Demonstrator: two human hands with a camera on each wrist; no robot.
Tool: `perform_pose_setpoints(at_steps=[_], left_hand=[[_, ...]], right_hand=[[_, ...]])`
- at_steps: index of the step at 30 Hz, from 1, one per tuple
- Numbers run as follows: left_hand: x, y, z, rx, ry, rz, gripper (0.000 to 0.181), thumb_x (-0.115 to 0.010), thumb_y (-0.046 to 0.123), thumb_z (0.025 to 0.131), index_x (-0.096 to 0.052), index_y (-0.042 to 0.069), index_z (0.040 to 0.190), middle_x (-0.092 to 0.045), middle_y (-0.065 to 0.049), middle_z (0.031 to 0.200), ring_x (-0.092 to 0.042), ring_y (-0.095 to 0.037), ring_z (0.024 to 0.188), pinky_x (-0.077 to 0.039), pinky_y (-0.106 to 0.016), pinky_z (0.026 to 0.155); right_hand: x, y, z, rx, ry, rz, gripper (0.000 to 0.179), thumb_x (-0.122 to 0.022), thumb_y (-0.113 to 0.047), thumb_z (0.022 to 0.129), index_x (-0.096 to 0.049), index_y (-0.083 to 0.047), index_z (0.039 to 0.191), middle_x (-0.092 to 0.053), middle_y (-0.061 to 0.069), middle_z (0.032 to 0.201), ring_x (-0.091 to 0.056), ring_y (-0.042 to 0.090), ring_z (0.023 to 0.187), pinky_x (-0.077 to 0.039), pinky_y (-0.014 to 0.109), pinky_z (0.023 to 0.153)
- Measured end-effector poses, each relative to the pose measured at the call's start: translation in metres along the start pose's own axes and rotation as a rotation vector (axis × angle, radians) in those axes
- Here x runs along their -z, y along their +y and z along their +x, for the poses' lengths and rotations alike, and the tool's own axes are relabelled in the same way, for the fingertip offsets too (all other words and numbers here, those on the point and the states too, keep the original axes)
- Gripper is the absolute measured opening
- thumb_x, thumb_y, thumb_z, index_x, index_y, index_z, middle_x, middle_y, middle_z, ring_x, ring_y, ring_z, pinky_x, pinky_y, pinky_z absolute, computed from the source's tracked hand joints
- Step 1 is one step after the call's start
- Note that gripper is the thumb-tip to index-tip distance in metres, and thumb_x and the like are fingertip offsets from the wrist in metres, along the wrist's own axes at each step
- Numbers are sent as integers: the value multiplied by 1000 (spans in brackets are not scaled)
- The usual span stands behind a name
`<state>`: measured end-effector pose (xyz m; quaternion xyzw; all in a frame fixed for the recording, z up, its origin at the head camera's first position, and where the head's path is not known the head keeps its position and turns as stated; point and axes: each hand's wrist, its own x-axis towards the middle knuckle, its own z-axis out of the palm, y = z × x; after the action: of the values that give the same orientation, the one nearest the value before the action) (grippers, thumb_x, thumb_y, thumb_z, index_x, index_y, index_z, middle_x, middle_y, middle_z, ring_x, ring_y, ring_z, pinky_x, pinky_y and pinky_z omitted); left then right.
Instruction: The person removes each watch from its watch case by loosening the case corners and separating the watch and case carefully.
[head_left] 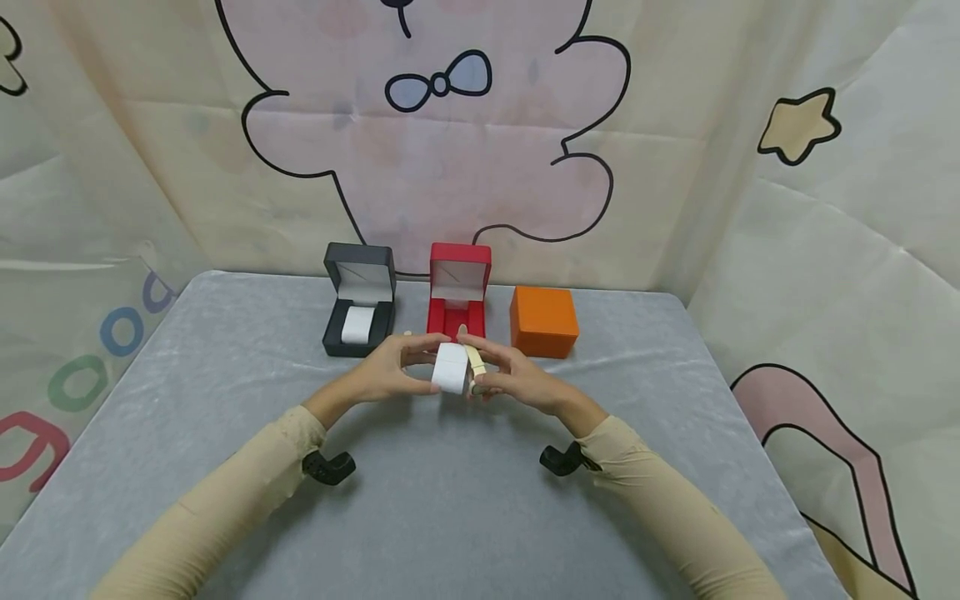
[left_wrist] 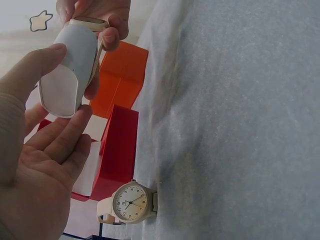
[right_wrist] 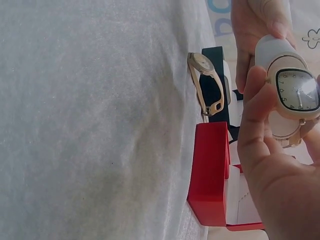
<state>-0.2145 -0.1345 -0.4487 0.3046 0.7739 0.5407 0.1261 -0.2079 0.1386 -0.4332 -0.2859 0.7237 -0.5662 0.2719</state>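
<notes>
My left hand [head_left: 386,367] grips a white watch cushion [head_left: 448,368] between thumb and fingers above the table. From the right, my right hand [head_left: 528,382] pinches a cream wristwatch [right_wrist: 298,90] by its rounded-square case. The watch stands against the end of the cushion, its strap partly behind my fingers. Just beyond the hands, an open red watch box [head_left: 461,252] shows a pale lid lining. A second watch with a round white dial [left_wrist: 131,202] lies on the table by the red box, mostly hidden behind my left hand in the head view.
An open black watch box [head_left: 358,254] with a white cushion [head_left: 357,324] inside stands at the back left. To the right of the red box sits a closed orange box [head_left: 544,321]. A grey cloth [head_left: 465,517] covers the table, and a printed curtain [head_left: 675,100] hangs behind it.
</notes>
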Motion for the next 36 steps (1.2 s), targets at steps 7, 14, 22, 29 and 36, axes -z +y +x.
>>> perform_pose_setpoints(at_steps=[7, 14, 22, 29, 36], left_hand=[[2, 1, -2, 23, 25, -1, 73, -84, 12, 82, -51, 6, 147, -56, -13, 148, -60, -36, 130, -45, -56, 111], [4, -1, -3, 32, 43, -24, 72, -82, 11, 83, -50, 4, 147, -56, -13, 148, -61, -36, 129, -43, -58, 112], [6, -5, -6, 28, 86, -53, 71, -82, 8, 83, -50, 0, 146, -59, -17, 142, -63, -37, 124, -45, -60, 109], [11, -10, -5, 21, 117, -27, 70, -81, 8, 83, -50, -1, 146, -63, -14, 135, -60, -30, 120, -53, -49, 99], [12, -9, 0, 43, 130, -29, 73, -82, 7, 82, -49, 0, 147, -64, -15, 136, -60, -28, 117, -52, -52, 97]], right_hand=[[-1, -2, -3, -42, 86, 34, 66, -56, -12, 102, -30, -29, 160, -40, 15, 157, -54, 29, 124, -61, 40, 86], [0, 1, -3, -32, 167, 123, 62, -55, -9, 103, -33, -23, 160, -50, 32, 143, -75, 31, 90, -63, 35, 75], [2, 7, -9, 14, 310, 98, 56, -58, -4, 101, -43, -14, 154, -54, 40, 124, -77, 27, 79, -61, 52, 75], [8, 10, -14, 72, 383, 25, 54, -63, 2, 96, -48, -1, 148, -65, 29, 106, -66, 8, 80, -57, 22, 69], [12, 21, -20, 63, 352, 16, 59, -65, 6, 93, -45, 3, 149, -58, 40, 121, -68, 5, 84, -57, 17, 75]])
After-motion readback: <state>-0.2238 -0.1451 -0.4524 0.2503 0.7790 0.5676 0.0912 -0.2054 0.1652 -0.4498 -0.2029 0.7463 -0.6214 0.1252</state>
